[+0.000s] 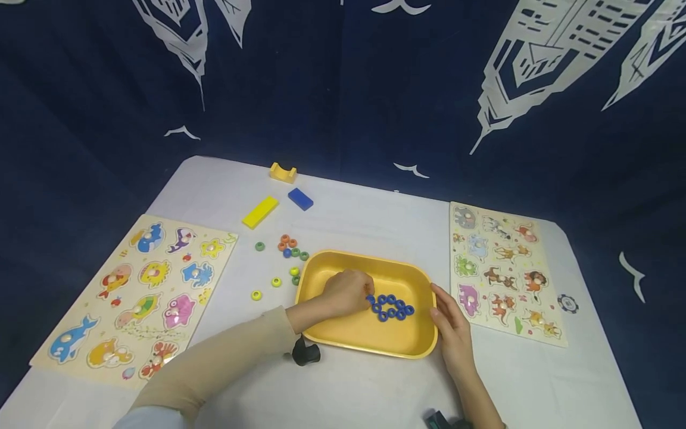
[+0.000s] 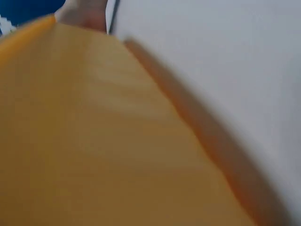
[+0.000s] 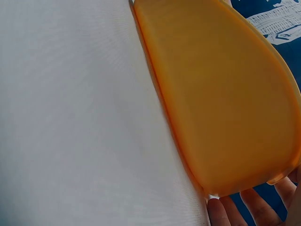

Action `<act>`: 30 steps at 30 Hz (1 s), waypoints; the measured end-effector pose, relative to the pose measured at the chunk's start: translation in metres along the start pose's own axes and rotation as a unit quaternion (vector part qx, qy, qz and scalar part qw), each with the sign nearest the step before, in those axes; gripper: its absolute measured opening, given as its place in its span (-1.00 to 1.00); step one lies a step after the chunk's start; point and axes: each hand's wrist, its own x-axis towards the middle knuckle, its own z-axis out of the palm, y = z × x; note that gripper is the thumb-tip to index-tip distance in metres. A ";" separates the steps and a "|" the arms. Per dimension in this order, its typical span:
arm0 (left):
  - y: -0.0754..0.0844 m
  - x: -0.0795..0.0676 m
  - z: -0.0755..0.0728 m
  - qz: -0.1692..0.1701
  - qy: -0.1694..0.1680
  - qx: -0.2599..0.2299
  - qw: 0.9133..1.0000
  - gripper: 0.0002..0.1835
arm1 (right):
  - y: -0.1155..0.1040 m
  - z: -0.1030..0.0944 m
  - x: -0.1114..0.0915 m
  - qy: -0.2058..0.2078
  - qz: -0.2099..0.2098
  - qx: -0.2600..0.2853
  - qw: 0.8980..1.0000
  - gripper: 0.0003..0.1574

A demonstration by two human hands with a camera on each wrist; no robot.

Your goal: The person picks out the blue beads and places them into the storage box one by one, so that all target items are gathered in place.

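In the head view, a yellow tray point(image 1: 370, 348) sits on the table with several blue ring beads point(image 1: 391, 299) clustered inside. My left hand point(image 1: 345, 292) reaches into it, fingers curled, pinching a blue ring bead point(image 1: 370, 298) at the cluster's left end. My right hand point(image 1: 454, 330) touches the tray's right end, its fingers and thumb fairly straight and spread against the rim. The right wrist view shows fingertips point(image 3: 254, 205) at the lower end of the tray point(image 3: 225, 94). Only blurred tray wall point(image 2: 103, 122) and a bit of hand appear in the left wrist view.
Loose green, orange, yellow and blue beads point(image 1: 289, 243) lie left of the tray. Behind them are a yellow block point(image 1: 260, 212), a blue block point(image 1: 301, 199) and a notched block point(image 1: 283, 173). Animal puzzle boards flank the tray, left point(image 1: 134, 286) and right point(image 1: 504, 274).
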 end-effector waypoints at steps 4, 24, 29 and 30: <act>0.006 -0.010 -0.003 0.022 0.006 0.000 1.000 -0.76 | 0.000 0.000 -0.001 0.000 0.002 0.005 1.000 -0.50; -0.115 -0.054 -0.060 -0.067 0.375 -0.160 0.910 -0.72 | 0.004 0.000 -0.001 0.004 0.003 -0.002 1.000 -0.51; -0.131 -0.049 -0.048 -0.084 0.360 -0.156 0.916 -0.70 | 0.005 -0.001 0.000 -0.001 -0.013 0.006 1.000 -0.51; -0.133 -0.048 -0.046 -0.086 0.355 -0.151 0.918 -0.70 | 0.005 -0.001 0.000 -0.002 -0.014 0.005 1.000 -0.51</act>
